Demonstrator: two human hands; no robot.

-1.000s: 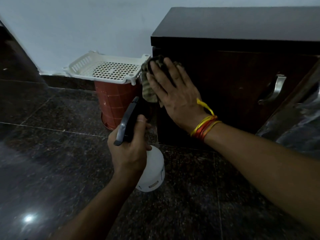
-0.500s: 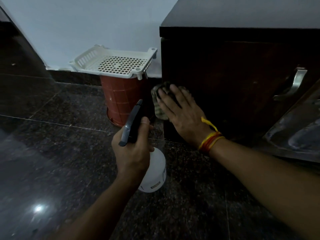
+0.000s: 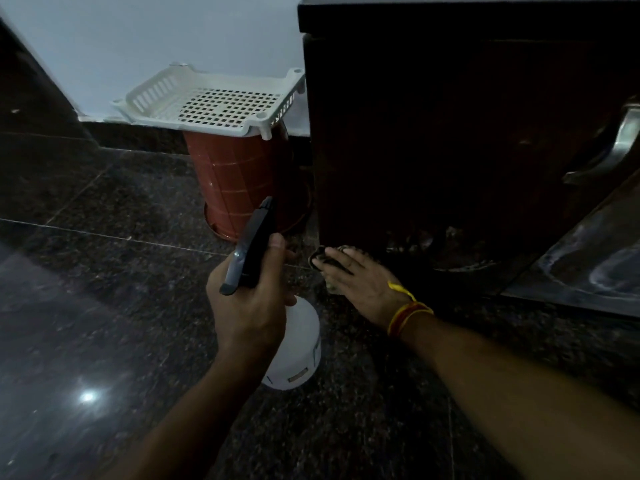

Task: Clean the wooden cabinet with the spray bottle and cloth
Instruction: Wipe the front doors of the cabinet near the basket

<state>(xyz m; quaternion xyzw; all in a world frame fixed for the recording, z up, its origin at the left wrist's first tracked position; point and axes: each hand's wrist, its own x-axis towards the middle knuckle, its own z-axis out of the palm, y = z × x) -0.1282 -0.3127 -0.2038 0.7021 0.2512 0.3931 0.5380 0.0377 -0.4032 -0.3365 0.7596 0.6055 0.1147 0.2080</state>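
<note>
The dark wooden cabinet (image 3: 433, 133) fills the upper right, with a metal handle (image 3: 609, 150) on its front. My right hand (image 3: 363, 282) lies flat on a crumpled cloth (image 3: 320, 254) at the cabinet's lower left corner, close to the floor. My left hand (image 3: 249, 299) grips the neck of a white spray bottle (image 3: 298, 351) with a dark trigger head (image 3: 252, 244), held above the floor left of the cloth, nozzle pointing up and away.
A white slotted plastic tray (image 3: 207, 102) sits on an upturned red bucket (image 3: 242, 178) just left of the cabinet, against the pale wall. Polished dark granite floor (image 3: 86, 306) spreads left and below. A shiny metal surface (image 3: 588, 268) juts in at right.
My right hand has slid the cloth down the cabinet's left front edge from near the top to the bottom corner. The left hand and bottle stayed nearly still.
</note>
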